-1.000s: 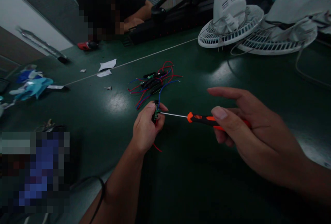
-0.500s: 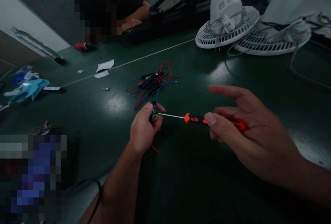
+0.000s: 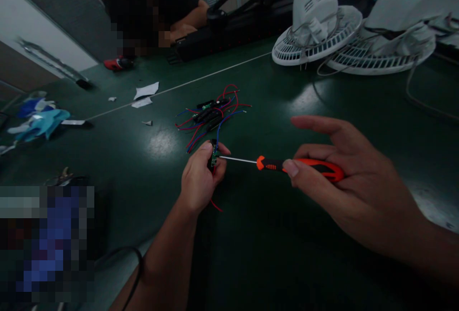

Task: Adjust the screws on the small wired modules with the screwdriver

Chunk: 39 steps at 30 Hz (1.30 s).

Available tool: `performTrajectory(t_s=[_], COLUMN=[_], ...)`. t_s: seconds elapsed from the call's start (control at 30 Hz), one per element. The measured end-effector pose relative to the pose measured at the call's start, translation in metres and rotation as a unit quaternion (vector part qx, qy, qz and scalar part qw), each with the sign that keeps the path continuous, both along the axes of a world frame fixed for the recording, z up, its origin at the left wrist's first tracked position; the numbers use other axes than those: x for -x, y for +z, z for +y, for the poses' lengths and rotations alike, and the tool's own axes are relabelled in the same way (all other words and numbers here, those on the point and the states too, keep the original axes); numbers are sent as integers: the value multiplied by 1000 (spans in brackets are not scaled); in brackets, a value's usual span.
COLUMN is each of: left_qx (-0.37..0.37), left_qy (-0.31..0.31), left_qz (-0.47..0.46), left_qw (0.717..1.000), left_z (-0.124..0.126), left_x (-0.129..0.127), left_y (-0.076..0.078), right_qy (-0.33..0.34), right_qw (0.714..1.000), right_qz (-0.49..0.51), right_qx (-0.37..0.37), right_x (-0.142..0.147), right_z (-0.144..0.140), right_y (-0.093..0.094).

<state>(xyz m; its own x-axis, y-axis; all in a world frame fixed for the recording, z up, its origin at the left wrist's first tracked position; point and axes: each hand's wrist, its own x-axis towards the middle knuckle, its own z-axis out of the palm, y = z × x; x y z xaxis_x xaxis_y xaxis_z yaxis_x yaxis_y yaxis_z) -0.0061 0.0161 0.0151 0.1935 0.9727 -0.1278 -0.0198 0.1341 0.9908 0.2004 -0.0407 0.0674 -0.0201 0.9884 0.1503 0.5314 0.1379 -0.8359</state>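
Evidently mid-screw: the left hand pinched a small circuit board while the right hand gripped a screwdriver, tip touching it; steady turning seemed needed.

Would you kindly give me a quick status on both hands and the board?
Left hand grips board. Right hand grips screwdriver, tip on board. Nothing between them.
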Motion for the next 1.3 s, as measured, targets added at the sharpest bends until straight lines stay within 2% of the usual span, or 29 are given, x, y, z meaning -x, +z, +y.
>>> performTrajectory(t_s=[0.33,0.57,1.3], left_qx=[1,-1,1], left_qy=[0,4,1], left_qz=[0,1,-13], left_qw=[1000,1000,1000], left_z=[0,1,0], left_x=[0,0,-2], left_y=[0,0,1], right_qy=[1,31,16], right_qw=[999,998,1000], right_qz=[37,25,-19], right_qx=[18,44,-2], right_x=[-1,-1,0], right_z=[-2,-1,0], right_y=[-3,-3,-2])
